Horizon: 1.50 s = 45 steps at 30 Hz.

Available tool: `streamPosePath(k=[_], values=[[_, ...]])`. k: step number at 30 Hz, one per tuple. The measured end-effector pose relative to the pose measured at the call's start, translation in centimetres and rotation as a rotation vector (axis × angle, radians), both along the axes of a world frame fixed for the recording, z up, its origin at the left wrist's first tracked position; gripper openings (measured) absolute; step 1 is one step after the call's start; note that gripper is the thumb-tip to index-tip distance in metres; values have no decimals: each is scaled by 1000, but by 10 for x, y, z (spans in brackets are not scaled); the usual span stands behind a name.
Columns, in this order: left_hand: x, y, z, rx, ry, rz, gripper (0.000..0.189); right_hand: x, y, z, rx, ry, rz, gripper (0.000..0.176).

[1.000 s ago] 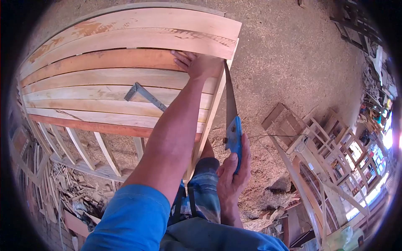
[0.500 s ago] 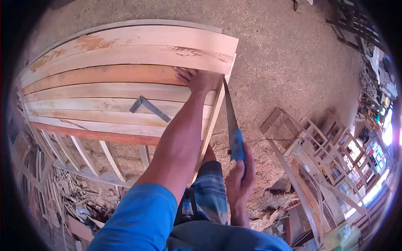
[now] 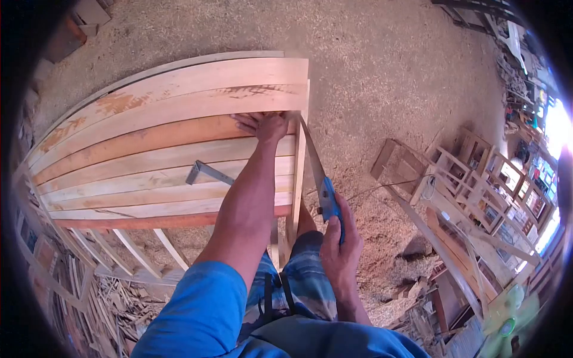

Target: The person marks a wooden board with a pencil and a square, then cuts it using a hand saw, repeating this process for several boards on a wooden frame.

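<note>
My right hand (image 3: 341, 238) is closed around the blue handle of a handsaw (image 3: 313, 152). The blade points up and away from me, its tip end at the right edge of a curved panel of wooden planks (image 3: 161, 143), just below the upper pale boards. My left hand (image 3: 266, 125) presses on the panel near that edge, fingers spread over an orange-brown plank (image 3: 179, 132), touching the lower side of the board above. A metal try square (image 3: 209, 172) lies on the planks, partly hidden by my left forearm. A light wooden upright (image 3: 298, 173) runs along the panel's right edge.
Slats (image 3: 138, 253) extend below the panel, over scrap wood (image 3: 113, 307) at the lower left. Wooden frames (image 3: 465, 173) and long boards (image 3: 441, 256) stand at the right. A green fan (image 3: 507, 322) is at the lower right. Sawdust covers the floor (image 3: 388, 77).
The view has shifted, so the panel sits further left and slightly lower. The saw stays at the panel's edge in my right hand, and my left hand stays on the planks.
</note>
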State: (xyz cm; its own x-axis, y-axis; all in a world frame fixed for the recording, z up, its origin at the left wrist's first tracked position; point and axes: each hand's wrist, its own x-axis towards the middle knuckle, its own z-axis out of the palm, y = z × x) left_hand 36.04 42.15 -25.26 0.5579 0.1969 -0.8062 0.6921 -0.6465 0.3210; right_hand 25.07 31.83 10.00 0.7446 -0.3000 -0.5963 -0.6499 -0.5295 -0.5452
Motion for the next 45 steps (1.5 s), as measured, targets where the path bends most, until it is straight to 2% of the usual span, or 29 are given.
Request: streamPosePath(k=[3,4,5,6,8,9,10,11,12,14,15,18,20,22,23,25,27,28,30,32,34,36,38,39,41,42,43,44,45], values=[[1,6,-1,-35,73,-39,89,20,-5,-67,-148,-246,175,42],[6,6,-2,-45,97,-40,90,22,0,-71,-138,-210,148,42],[9,9,-33,-67,42,-62,91,26,5,-75,-125,-184,129,42],[2,13,-86,-89,-5,-83,92,30,8,-77,-110,-150,111,42],[-21,-1,-84,-85,-11,-87,94,23,3,-54,-96,-140,82,42],[-4,-2,-45,-23,-29,-37,95,21,2,-42,-82,-191,108,42],[-3,-1,-25,35,-16,10,95,13,4,-30,-71,-211,132,41],[-11,6,-43,-90,-4,-79,97,0,7,-17,-63,-159,76,41],[-15,4,-32,-62,16,-66,98,-6,8,-9,-58,-128,27,40],[-2,3,-9,2,16,-33,101,10,6,-32,-73,-130,6,39],[-7,7,-40,-75,33,-111,100,26,3,-61,-99,-124,24,38],[-5,2,-19,-15,-43,9,100,31,9,-86,-107,-96,24,38],[-12,-1,-53,-35,-48,-27,102,16,11,-67,-112,-98,19,37],[-15,-4,-59,16,-115,2,103,-1,7,-29,-114,-164,55,36],[-32,-3,-48,-12,-41,-34,100,7,13,-3,-92,46,-46,33],[-4,3,-29,-53,25,-68,95,17,4,-42,-146,-52,2,36],[-7,3,-18,-40,36,-25,102,30,-1,-90,-134,-99,25,36],[-2,2,-22,-29,27,8,105,33,-1,-93,-132,-113,39,34],[-20,5,-64,-173,-79,-38,105,30,3,-87,-137,-117,42,31],[-12,7,-118,-243,-171,-40,105,28,3,-41,-114,-91,35,30],[-44,6,-125,-273,-149,-63,105,15,10,4,-83,72,-56,29],[-24,2,-124,-213,-127,-64,105,20,0,-34,-128,39,-28,31],[-16,1,-73,-69,-6,-65,105,40,-6,-91,-165,-41,45,32],[-3,2,-18,-8,-5,8,107,43,-6,-96,-152,-66,64,33],[-30,0,-89,-94,-104,-3,107,40,-2,-95,-139,-95,68,33],[-23,1,-101,-108,-115,-8,106,40,-1,-75,-126,-55,41,32],[-15,3,-110,-122,-126,-12,106,34,2,-38,-108,-7,20,32],[-13,6,-84,-120,-62,-43,106,22,6,-12,-98,68,-18,31],[-13,3,-88,-127,-59,-61,102,15,5,-10,-113,56,-28,31]])
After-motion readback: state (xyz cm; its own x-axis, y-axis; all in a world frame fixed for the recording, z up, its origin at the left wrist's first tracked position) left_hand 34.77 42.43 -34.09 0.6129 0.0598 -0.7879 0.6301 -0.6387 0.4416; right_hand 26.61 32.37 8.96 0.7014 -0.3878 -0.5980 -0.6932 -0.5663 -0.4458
